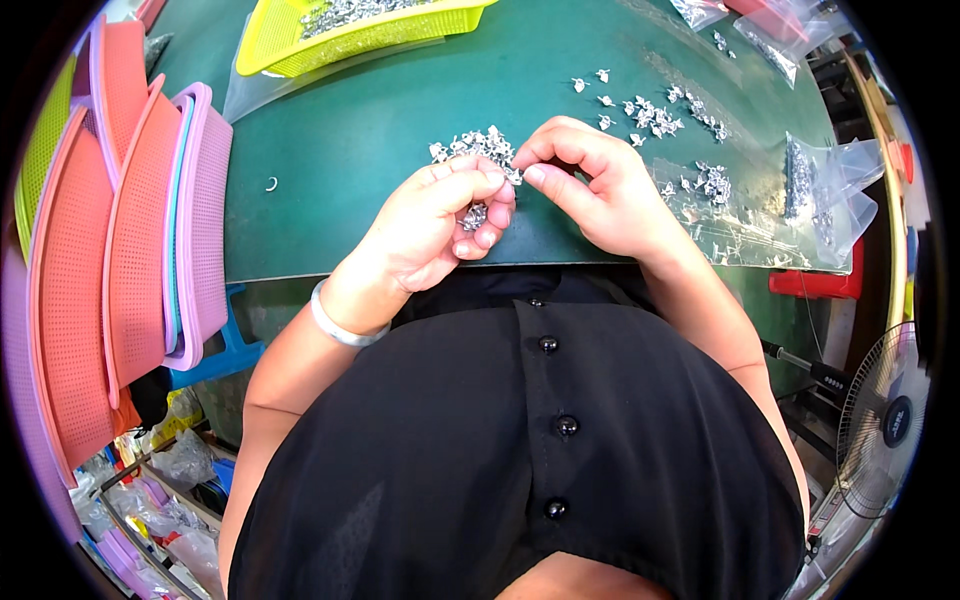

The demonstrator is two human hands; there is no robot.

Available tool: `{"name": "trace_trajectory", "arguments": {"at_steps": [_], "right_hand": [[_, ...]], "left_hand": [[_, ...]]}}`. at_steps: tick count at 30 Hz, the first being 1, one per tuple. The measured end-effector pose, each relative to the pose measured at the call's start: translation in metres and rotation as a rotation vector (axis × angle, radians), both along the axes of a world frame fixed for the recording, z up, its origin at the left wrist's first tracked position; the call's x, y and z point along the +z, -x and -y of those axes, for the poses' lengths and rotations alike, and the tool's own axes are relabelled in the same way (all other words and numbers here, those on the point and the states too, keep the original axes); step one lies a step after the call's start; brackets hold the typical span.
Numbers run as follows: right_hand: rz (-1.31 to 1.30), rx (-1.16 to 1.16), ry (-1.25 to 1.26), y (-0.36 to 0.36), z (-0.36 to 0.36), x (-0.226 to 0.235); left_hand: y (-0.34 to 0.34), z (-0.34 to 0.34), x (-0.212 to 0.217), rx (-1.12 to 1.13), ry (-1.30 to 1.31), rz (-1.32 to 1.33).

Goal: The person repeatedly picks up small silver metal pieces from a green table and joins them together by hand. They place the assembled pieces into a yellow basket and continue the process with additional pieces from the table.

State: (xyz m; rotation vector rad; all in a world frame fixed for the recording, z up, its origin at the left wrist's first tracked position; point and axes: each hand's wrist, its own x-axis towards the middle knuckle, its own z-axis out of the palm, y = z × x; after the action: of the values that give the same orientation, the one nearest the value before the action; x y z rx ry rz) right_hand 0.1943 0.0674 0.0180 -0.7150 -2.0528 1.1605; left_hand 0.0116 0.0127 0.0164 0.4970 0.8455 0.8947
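Head view, the only one on my feed. Work surface: a green tabletop (330, 185), its front edge close against the wearer's black shirt (450, 400).

Left hand (435, 215): fingers curled inward, grasping a clutch of small silver metal fittings (474, 217) that I can make out in the hollow between palm and fingers. Thumb lies over the index finger, tips turned to the right. White bangle (340, 325) at this wrist.

Right hand (610, 190): thumb and index finger brought almost together at the left fingertips. One silver fitting (514, 178) sits right there, between the two hands. I cannot tell whether the right fingers grip it or only touch it; the contact is too small to resolve.

Key relation, as I read it: the single fitting lies to the left of the right fingertips and just off the tip of the left thumb, with both hands about equally near. Its long axis I cannot make out. The loose heap of fittings (480, 146) lies just beyond the left hand, partly hidden by it, spread wider sideways than deep; the left hand is the nearer to most of it.

Farther off: scattered fittings (655, 121) beyond the right hand and to its right; a yellow-green basket (272, 45) holding more at the far side; one silver hook (271, 184) alone, left of the left hand.
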Motion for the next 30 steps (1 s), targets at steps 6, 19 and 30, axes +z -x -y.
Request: {"name": "trace_trajectory", "arguments": {"at_steps": [6, 19, 30], "right_hand": [[-0.041, 0.013, -0.069, 0.001, 0.0, 0.0], [-0.042, -0.064, 0.014, 0.0, 0.004, -0.004], [-0.005, -0.116, -0.282, 0.006, 0.006, -0.009]], "left_hand": [[0.001, -0.002, -0.001, -0.031, 0.087, 0.113], [-0.006, 0.001, 0.0, 0.079, -0.062, -0.064], [-0.007, 0.002, 0.001, 0.029, 0.028, -0.043]]}}
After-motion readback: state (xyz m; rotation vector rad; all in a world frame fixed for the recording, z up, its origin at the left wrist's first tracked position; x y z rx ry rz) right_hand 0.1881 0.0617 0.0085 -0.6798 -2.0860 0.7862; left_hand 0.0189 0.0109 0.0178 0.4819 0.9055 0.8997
